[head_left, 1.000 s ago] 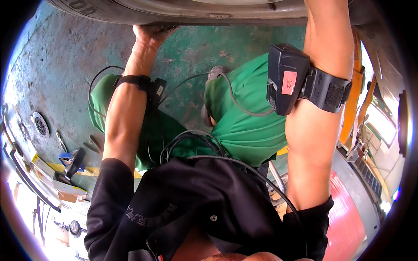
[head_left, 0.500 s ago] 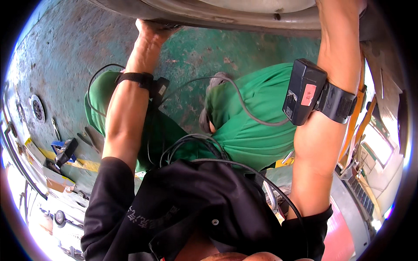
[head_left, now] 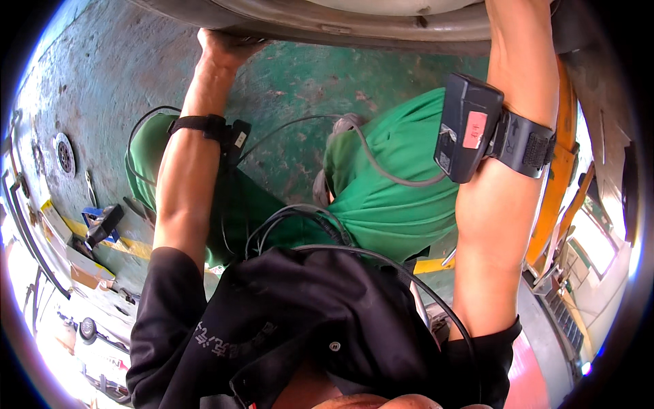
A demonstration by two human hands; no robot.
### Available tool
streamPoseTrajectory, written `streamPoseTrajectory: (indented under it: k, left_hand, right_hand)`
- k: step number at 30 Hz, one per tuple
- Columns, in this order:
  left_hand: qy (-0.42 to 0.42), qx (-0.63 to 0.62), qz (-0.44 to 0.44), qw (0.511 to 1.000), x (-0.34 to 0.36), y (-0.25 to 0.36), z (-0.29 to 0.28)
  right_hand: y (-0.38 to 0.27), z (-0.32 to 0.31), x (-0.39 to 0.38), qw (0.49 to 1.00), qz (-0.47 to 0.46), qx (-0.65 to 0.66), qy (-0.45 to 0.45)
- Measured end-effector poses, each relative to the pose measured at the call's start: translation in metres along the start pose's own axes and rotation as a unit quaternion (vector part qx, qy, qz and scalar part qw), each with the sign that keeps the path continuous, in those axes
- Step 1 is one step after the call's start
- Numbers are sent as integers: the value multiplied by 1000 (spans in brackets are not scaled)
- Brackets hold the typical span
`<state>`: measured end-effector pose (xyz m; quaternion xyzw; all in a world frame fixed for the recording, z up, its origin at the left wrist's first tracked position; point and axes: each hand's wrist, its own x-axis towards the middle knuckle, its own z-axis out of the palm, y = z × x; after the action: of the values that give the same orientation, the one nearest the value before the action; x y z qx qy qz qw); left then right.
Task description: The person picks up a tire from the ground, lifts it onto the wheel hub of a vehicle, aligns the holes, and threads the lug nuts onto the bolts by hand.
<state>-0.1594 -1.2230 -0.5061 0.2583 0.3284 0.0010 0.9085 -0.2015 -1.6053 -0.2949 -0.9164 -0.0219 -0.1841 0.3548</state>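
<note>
A large curved thing that looks like a car wheel (head_left: pixel 327 28) spans the top of the picture, with a dark grey outer band and a paler inner part. My left hand (head_left: pixel 223 46) is against its lower left edge, with the fingers curled under it and partly hidden in shadow. My right forearm (head_left: pixel 521 54) reaches up past the wheel's right side, and the hand itself lies beyond the top edge. Each arm wears a strap with a black box: a small box (head_left: pixel 236 140) on the left and a larger box (head_left: pixel 470 128) on the right.
Cables (head_left: pixel 381 163) run from the boxes across my green trousers (head_left: pixel 395 184). On the worn green floor at left are a round drain-like disc (head_left: pixel 65 155), pliers (head_left: pixel 90 187) and a blue-black item (head_left: pixel 102 225). Orange bars (head_left: pixel 553 198) stand at right.
Both forearms and the wheel sit slightly further left and higher in the picture, along with the view as a whole. My left hand stays at the wheel's edge.
</note>
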Motion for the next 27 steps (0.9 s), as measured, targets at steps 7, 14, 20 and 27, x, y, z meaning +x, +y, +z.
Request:
streamPoseTrajectory:
  k: [7,14,20,27]
  left_hand:
    - [-6,-5,8,1000,-4,0,-5]
    - [-16,0,13,1000,-2,1,-4]
    - [-32,7,11,999,1,-6,0]
    - [-53,11,16,998,6,-12,-2]
  right_hand:
    - [2,0,-1,1000,-12,1,-2]
    - [4,6,6,1000,-21,5,-2]
    - [2,4,7,1000,-24,5,0]
    - [-2,11,18,999,-43,4,-3]
